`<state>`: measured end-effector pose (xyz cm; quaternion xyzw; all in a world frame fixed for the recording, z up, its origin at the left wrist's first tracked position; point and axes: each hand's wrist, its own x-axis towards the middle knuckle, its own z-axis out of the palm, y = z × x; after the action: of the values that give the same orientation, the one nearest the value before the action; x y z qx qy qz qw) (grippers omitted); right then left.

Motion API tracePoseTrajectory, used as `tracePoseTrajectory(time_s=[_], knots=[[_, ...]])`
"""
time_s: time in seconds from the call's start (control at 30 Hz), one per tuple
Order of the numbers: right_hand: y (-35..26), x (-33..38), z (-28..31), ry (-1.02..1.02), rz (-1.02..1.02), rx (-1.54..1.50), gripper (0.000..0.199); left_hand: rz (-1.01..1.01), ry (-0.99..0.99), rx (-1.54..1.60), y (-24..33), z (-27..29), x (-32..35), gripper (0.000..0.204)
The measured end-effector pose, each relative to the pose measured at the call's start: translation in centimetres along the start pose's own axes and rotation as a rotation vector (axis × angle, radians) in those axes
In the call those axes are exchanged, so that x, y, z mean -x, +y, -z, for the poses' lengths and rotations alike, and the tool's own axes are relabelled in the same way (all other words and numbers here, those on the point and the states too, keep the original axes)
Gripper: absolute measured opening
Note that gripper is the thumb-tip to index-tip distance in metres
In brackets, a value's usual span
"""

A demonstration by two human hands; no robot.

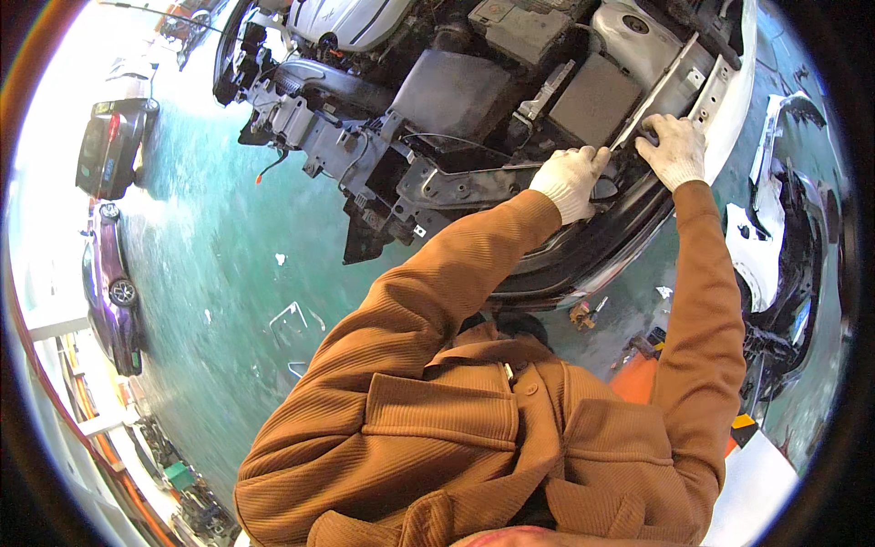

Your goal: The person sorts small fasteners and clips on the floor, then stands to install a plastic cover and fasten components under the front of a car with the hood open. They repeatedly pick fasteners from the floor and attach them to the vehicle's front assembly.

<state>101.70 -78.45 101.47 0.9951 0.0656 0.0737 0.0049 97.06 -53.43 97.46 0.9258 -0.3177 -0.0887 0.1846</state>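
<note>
Your jacket [456,410] faces a dark, likely stiff panel [624,223]—take its edge—with left hand [572,175] and right hand [674,153] curled, fingers' grip unclear.

Ribbed brown jacket [483,467] with flapped chest pockets [441,410] and round buttons [531,389], off-white knit gloves [571,185] on both hands [674,149].

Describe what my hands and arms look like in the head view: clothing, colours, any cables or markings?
The left hand and right hand wear off-white knit gloves. Long brown sleeves of ribbed, corduroy-like cloth cover both arms down to the gloves. I see no cables or markings on either.
</note>
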Motion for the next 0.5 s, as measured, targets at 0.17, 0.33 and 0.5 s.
tracePoseTrajectory(time_s=[0.17, 0.33, 0.5], knots=[[0.12, -0.13, 0.30, -0.041, 0.009, -0.033, 0.025, 0.006, 0.028, 0.026, -0.16, -0.41, 0.03, 0.106], [-0.46, -0.31, 0.47, -0.042, 0.026, 0.100, 0.026, 0.010, -0.001, 0.012, -0.20, -0.14, -0.06, 0.108], [-0.33, -0.19, 0.27, -0.027, 0.041, 0.086, 0.026, 0.008, 0.005, 0.016, -0.36, 0.08, 0.28, 0.110]])
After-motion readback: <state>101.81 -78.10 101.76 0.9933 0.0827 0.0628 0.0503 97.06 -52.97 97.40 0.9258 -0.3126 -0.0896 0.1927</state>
